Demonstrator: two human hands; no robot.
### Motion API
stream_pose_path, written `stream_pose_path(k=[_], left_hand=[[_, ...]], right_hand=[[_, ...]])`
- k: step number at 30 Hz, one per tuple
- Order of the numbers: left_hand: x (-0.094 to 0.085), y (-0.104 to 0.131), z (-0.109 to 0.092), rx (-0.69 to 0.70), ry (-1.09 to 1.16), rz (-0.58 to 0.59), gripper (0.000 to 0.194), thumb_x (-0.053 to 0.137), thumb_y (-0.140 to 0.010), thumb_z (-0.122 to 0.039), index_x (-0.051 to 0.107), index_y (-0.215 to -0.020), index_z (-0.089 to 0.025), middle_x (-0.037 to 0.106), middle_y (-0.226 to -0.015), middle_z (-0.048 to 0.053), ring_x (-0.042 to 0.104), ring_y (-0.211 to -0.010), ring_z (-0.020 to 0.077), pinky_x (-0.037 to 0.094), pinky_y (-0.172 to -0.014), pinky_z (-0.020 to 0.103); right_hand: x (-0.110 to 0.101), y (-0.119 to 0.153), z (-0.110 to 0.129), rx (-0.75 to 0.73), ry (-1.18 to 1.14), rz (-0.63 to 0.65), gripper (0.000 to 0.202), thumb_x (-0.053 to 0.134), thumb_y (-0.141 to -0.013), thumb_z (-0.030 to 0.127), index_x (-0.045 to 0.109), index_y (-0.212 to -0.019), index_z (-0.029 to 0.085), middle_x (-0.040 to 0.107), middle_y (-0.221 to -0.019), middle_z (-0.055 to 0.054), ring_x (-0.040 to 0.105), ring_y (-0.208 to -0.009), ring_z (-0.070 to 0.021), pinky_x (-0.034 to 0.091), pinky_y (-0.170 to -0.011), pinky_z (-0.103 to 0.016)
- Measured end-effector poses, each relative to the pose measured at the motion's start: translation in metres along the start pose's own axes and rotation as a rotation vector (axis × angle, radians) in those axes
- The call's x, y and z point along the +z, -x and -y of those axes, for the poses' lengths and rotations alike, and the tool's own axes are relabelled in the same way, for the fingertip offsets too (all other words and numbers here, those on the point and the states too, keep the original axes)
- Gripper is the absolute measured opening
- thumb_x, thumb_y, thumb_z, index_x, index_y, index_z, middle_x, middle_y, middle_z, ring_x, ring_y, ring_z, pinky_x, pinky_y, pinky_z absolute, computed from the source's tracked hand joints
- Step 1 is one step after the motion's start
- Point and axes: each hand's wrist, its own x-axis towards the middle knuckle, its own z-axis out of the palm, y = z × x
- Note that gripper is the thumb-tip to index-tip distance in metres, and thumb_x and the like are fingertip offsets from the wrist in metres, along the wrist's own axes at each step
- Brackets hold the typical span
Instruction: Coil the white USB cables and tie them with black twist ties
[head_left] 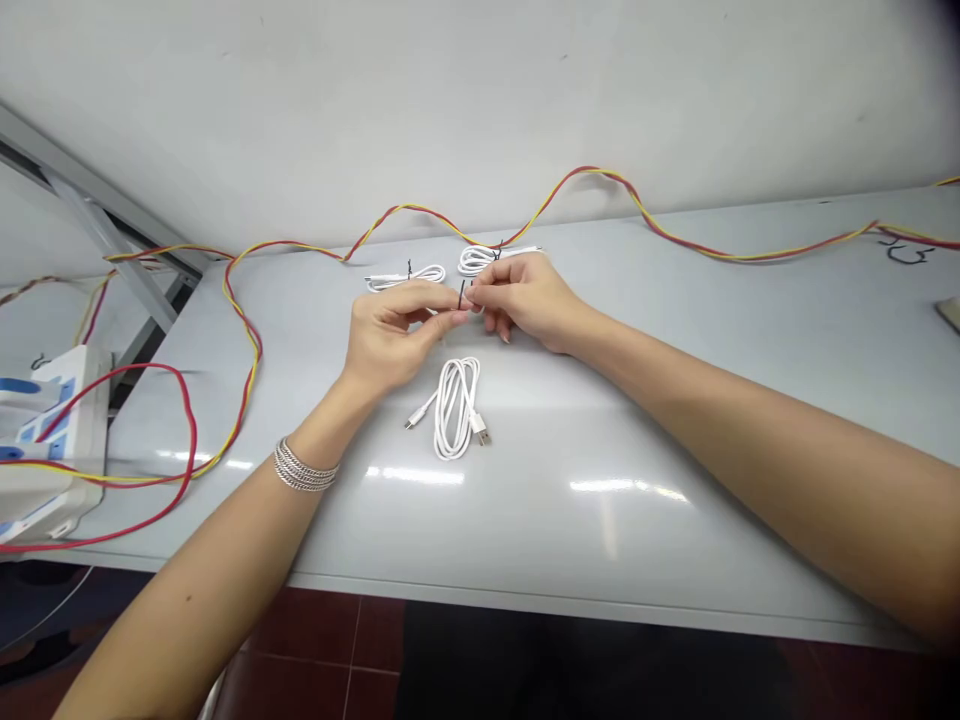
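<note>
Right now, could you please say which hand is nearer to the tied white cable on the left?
The left hand, just in front of the tied cable; the right hand is farther off, to its right.

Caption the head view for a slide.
Two hands pinch a short black tie above a coiled white cable on a grey table.

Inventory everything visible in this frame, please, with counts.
loose cable coil: 1, white, table centre
tied cable coils: 2, white, behind hands
black tie: count unclear, black, at fingertips
twisted wire: 1 visible run, red-yellow, back and left
red wire: 1, red, left
thin strands: count unclear, black, back right
dark item: 1, unclear, right edge
power strip: 1, white-blue, left
frame: 1, grey, left
table: 1, grey, centre
wall: 1, off-white, behind
floor: 1, dark red, below
bracelet: 1, silver, left wrist
left hand, right hand: 2, bare, centre
</note>
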Motion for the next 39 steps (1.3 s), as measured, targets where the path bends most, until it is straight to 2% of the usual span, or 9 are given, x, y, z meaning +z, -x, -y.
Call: stream_pose_path(k=[7, 10, 14, 18, 22, 25, 30, 34, 39], left_hand=[[0.000, 0.000, -0.003, 0.042, -0.037, -0.030, 0.004, 0.084, -0.077, -0.021, 0.083, -0.077, -0.025, 0.079, -0.081, 0.003, 0.071, -0.078, 0.0170, 0.057, -0.079, 0.033], [0.001, 0.000, -0.005, 0.025, -0.047, -0.052, 0.004, 0.084, -0.077, -0.022, 0.082, -0.076, -0.026, 0.079, -0.081, 0.003, 0.071, -0.077, 0.0171, 0.058, -0.080, 0.034], [0.002, 0.000, -0.007, -0.056, -0.015, -0.088, 0.007, 0.087, -0.072, -0.025, 0.081, -0.072, -0.023, 0.078, -0.079, 0.004, 0.071, -0.077, 0.0178, 0.058, -0.079, 0.033], [0.003, 0.000, -0.009, -0.109, 0.015, -0.093, 0.012, 0.089, -0.070, -0.029, 0.080, -0.072, -0.021, 0.077, -0.079, 0.005, 0.071, -0.079, 0.0177, 0.058, -0.079, 0.032], [0.003, -0.003, -0.009, -0.122, 0.106, -0.102, 0.015, 0.089, -0.071, -0.032, 0.079, -0.072, -0.020, 0.077, -0.079, 0.004, 0.071, -0.075, 0.0165, 0.058, -0.078, 0.033], [0.002, -0.005, -0.006, -0.183, 0.164, -0.158, 0.017, 0.088, -0.072, -0.035, 0.079, -0.077, -0.020, 0.077, -0.079, 0.003, 0.071, -0.076, 0.0159, 0.058, -0.077, 0.032], [0.001, -0.006, -0.002, -0.240, 0.273, -0.180, 0.011, 0.084, -0.077, -0.029, 0.081, -0.081, -0.020, 0.076, -0.079, 0.003, 0.070, -0.077, 0.0138, 0.053, -0.072, 0.028], [0.002, -0.007, -0.003, -0.308, 0.340, -0.197, 0.011, 0.085, -0.076, -0.028, 0.080, -0.081, -0.019, 0.075, -0.079, 0.002, 0.067, -0.072, 0.0119, 0.047, -0.066, 0.026], [0.003, -0.007, -0.007, -0.384, 0.427, -0.194, 0.011, 0.084, -0.076, -0.026, 0.079, -0.078, -0.016, 0.073, -0.076, 0.001, 0.064, -0.068, 0.0085, 0.044, -0.064, 0.023]], right_hand=[[0.005, 0.004, 0.001, -0.079, 0.208, 0.049, 0.019, 0.072, -0.081, 0.016, 0.064, -0.064, 0.019, 0.059, -0.056, -0.001, 0.052, -0.048, -0.0119, 0.037, -0.038, -0.024], [0.007, 0.006, 0.000, -0.194, 0.358, 0.027, 0.017, 0.065, -0.081, 0.011, 0.063, -0.067, 0.019, 0.062, -0.060, -0.002, 0.054, -0.055, -0.0136, 0.041, -0.048, -0.026], [0.010, 0.008, -0.002, -0.339, 0.511, -0.041, 0.011, 0.067, -0.076, 0.010, 0.064, -0.070, 0.018, 0.068, -0.071, -0.004, 0.059, -0.067, -0.0168, 0.045, -0.063, -0.030], [0.011, 0.009, 0.000, -0.255, 0.452, -0.005, 0.014, 0.069, -0.077, 0.011, 0.063, -0.067, 0.019, 0.065, -0.065, -0.003, 0.057, -0.063, -0.0162, 0.043, -0.058, -0.028], [0.011, 0.008, 0.002, -0.110, 0.246, 0.036, 0.019, 0.070, -0.084, 0.015, 0.064, -0.066, 0.018, 0.064, -0.065, -0.002, 0.054, -0.053, -0.0123, 0.043, -0.050, -0.027], [0.011, 0.009, 0.001, -0.083, 0.120, -0.026, 0.018, 0.071, -0.087, 0.023, 0.066, -0.071, 0.017, 0.067, -0.072, -0.003, 0.053, -0.048, -0.0101, 0.039, -0.043, -0.025], [0.013, 0.013, -0.006, -0.289, 0.150, -0.143, 0.011, 0.071, -0.086, 0.029, 0.067, -0.087, 0.019, 0.068, -0.083, -0.002, 0.052, -0.049, -0.0087, 0.040, -0.045, -0.026], [0.014, 0.015, -0.011, -0.495, 0.261, -0.116, 0.012, 0.073, -0.083, 0.029, 0.070, -0.089, 0.019, 0.069, -0.098, -0.005, 0.057, -0.064, -0.0106, 0.048, -0.058, -0.028], [0.013, 0.010, -0.018, -0.591, 0.296, -0.078, 0.007, 0.073, -0.083, 0.027, 0.073, -0.084, 0.020, 0.068, -0.096, -0.007, 0.062, -0.077, -0.0150, 0.053, -0.063, -0.028]])
